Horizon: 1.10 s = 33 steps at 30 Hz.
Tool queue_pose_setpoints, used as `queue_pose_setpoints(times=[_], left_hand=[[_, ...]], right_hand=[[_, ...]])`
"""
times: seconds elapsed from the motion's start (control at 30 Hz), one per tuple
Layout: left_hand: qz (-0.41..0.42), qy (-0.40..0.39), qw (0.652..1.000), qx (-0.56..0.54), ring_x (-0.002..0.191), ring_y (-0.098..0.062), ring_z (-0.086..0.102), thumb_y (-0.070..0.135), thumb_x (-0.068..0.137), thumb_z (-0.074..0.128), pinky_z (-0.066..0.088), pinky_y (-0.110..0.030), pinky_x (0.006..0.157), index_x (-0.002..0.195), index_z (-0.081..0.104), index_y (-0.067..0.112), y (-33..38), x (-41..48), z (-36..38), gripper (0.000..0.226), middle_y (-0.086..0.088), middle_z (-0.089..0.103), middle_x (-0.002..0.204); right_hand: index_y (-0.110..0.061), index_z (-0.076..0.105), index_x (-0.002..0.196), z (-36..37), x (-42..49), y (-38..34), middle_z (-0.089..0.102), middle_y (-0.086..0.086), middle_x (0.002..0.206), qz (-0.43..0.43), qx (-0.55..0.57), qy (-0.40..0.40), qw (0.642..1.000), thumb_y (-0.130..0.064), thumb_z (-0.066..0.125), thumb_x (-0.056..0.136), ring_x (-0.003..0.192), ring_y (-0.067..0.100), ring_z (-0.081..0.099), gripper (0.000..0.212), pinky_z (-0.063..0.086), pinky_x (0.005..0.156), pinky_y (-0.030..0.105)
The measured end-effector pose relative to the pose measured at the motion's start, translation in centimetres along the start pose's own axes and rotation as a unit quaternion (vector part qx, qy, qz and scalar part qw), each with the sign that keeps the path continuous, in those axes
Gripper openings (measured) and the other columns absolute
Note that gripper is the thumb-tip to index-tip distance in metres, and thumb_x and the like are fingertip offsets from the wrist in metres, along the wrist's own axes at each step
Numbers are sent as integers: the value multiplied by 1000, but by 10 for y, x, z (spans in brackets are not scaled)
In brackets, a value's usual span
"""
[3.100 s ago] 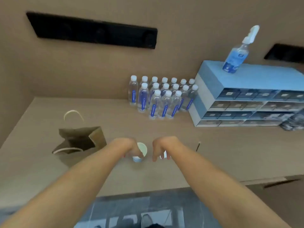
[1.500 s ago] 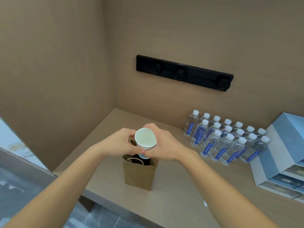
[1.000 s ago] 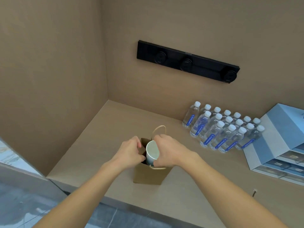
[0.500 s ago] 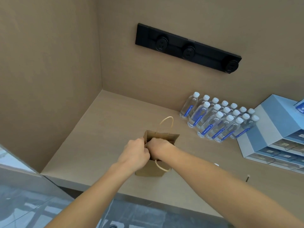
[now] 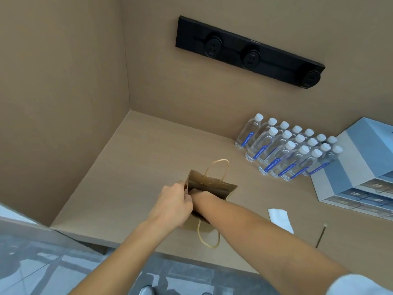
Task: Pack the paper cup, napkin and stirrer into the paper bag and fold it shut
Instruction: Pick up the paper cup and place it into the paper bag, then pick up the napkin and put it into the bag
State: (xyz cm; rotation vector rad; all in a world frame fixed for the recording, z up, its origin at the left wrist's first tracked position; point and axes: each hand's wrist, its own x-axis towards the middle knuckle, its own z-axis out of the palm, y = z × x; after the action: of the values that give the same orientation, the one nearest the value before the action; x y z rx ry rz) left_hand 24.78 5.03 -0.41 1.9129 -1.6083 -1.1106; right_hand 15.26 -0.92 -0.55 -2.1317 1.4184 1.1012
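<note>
The brown paper bag [image 5: 214,185] stands open on the counter, one handle up at the back and one hanging over the front. My left hand [image 5: 173,204] pinches the bag's near left rim. My right hand [image 5: 196,193] reaches down inside the bag, so its fingers are hidden. The paper cup is out of sight, hidden inside the bag. A white napkin [image 5: 280,219] lies flat on the counter to the right of my right forearm. The thin brown stirrer [image 5: 320,235] lies further right.
Several water bottles [image 5: 285,149] stand grouped at the back right, next to a blue and white drawer box [image 5: 361,162]. A black socket strip [image 5: 249,52] is on the back wall. A side wall closes the left; the counter's front edge [image 5: 148,251] is near.
My right hand has gone deeper into the bag with the cup, which no longer shows. My left hand stays on the bag's rim. The view has tilted, bringing the napkin and stirrer into sight.
</note>
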Motion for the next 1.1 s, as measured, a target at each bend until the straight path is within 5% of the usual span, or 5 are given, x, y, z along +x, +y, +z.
queue_pose_setpoints(times=[0.17, 0.33, 0.5, 0.7, 1.1], left_hand=[[18, -23, 995, -95, 41, -22, 67, 48, 101, 33, 55, -27, 43, 97, 65, 18, -13, -4, -4, 44, -8, 65, 60], [-43, 13, 965, -258, 49, -21, 61, 61, 98, 20, 50, -31, 43, 92, 73, 16, -50, 17, -4, 70, -10, 63, 69], [-118, 111, 981, -111, 100, -34, 63, 44, 104, 34, 50, -46, 91, 99, 66, 13, -100, 45, 40, 44, -18, 68, 109], [-203, 59, 957, 198, 151, -44, 7, 51, 98, 37, 14, -55, 122, 154, 22, 17, -154, 54, 99, 67, -19, 10, 165], [-237, 184, 929, 217, 155, -35, 1, 31, 86, 60, 6, -61, 124, 156, 13, 22, -189, 71, 154, 84, -10, 6, 169]], right_hand=[[-9, 56, 128, -9, -14, 7, 58, 14, 130, -40, 53, -52, 996, -23, 45, 97, 118, 34, 55, 36, 46, 103, 46], [-15, 68, 109, -26, -77, 48, 71, 3, 105, -100, 169, 92, 976, -49, 55, 89, 97, 24, 64, 41, 53, 89, 37], [-20, 73, 96, 4, -133, 114, 77, -2, 89, -102, 493, 312, 806, -29, 62, 91, 79, 13, 72, 15, 56, 73, 24], [-2, 68, 99, 104, -87, 184, 73, 19, 100, 106, 661, 268, 693, -7, 57, 95, 71, 27, 64, 13, 51, 69, 36], [-20, 57, 130, 230, 39, 266, 52, 18, 131, 372, 519, 304, 707, -17, 61, 88, 119, 36, 50, 42, 42, 96, 34]])
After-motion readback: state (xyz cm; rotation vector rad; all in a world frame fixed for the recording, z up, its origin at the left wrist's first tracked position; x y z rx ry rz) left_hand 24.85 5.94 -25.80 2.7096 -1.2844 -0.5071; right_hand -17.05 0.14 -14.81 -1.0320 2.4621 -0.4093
